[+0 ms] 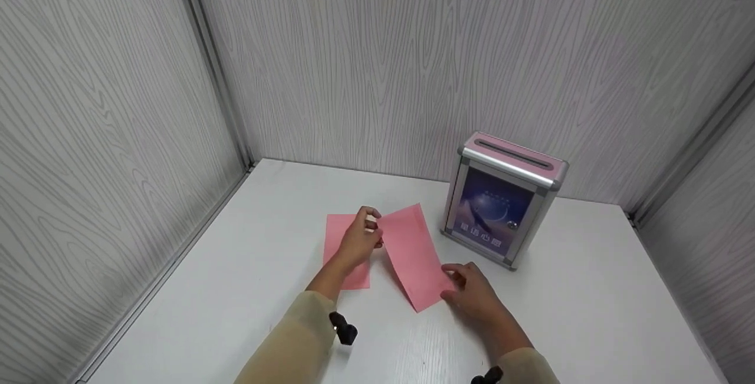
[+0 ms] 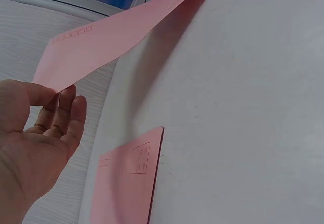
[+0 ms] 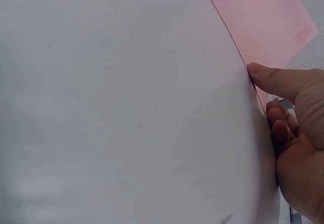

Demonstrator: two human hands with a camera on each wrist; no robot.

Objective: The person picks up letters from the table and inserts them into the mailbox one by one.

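envelope (image 1: 413, 254), pink, slants between our hands, its far end raised off the table (image 1: 601, 301). our left hand (image 1: 357, 241) pinches the far left corner between thumb and fingers; our right hand (image 1: 473, 298) grips the near right edge, fingers curled behind it. we see a row of printed squares (image 2: 75, 33) at the far end. a second envelope (image 2: 124, 188) lies flat below our left hand. beyond our right hand, a box (image 1: 498, 210) stands upright, with a slot (image 1: 513, 154) in its top.
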